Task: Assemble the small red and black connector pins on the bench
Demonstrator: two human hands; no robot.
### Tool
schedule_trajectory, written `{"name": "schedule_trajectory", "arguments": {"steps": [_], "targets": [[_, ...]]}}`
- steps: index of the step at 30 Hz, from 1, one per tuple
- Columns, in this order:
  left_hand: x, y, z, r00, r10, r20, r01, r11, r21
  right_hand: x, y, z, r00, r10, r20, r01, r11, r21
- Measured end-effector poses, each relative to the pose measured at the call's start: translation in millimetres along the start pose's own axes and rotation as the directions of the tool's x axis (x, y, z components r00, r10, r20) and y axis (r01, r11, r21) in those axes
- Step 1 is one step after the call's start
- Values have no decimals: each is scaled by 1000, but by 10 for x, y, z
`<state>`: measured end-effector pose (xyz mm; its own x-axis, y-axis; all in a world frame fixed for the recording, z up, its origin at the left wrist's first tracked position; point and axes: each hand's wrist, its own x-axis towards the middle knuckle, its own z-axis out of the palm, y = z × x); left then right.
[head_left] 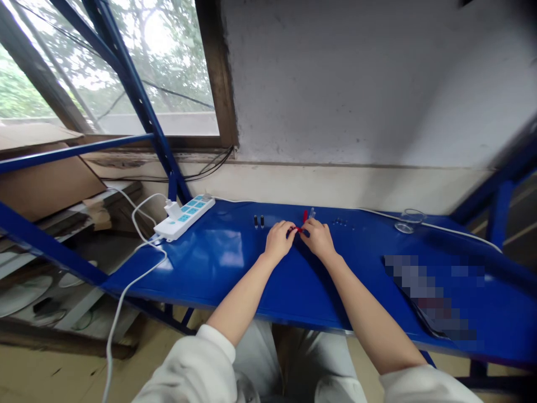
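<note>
Over the middle of the blue table point(210, 274), my left hand point(278, 240) and my right hand point(318, 237) meet with bent fingers at a small red piece point(298, 229). Both hands pinch it between them; its full shape is too small to tell. Just beyond my right hand lie a red stick-like part point(305, 215) and a clear one point(312, 212). Two short black cylinders point(259, 221) stand side by side to the left of my left hand. Several tiny shiny bits point(342, 222) are scattered to the right of my right hand.
A white power strip point(184, 219) with a plug and cable lies at the table's left end. Clear round glass-like items point(406, 226) sit at the back right beside a white cable. A dark flat item point(419, 296), partly pixelated, is at the right. Blue frame posts flank the table.
</note>
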<state>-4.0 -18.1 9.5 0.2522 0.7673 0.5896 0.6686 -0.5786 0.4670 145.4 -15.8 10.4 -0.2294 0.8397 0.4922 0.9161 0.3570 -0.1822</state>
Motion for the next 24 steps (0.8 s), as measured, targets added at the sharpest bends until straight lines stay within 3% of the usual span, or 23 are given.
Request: {"name": "schedule_trajectory", "arguments": {"steps": [8, 13, 18, 24], "targets": [[172, 59, -160, 981, 70, 183, -114, 963, 242, 1, -10, -9, 1000, -15, 16, 16, 1000, -4], [618, 98, -492, 905, 192, 380, -325, 888, 325, 3, -42, 14, 999, 9, -48, -4, 994, 107], [999, 7, -749, 889, 123, 440, -344, 814, 467, 10, -31, 23, 999, 42, -28, -37, 988, 147], [948, -259, -712, 839, -12, 544, -338, 773, 537, 12, 13, 53, 999, 36, -3, -35, 986, 160]]}}
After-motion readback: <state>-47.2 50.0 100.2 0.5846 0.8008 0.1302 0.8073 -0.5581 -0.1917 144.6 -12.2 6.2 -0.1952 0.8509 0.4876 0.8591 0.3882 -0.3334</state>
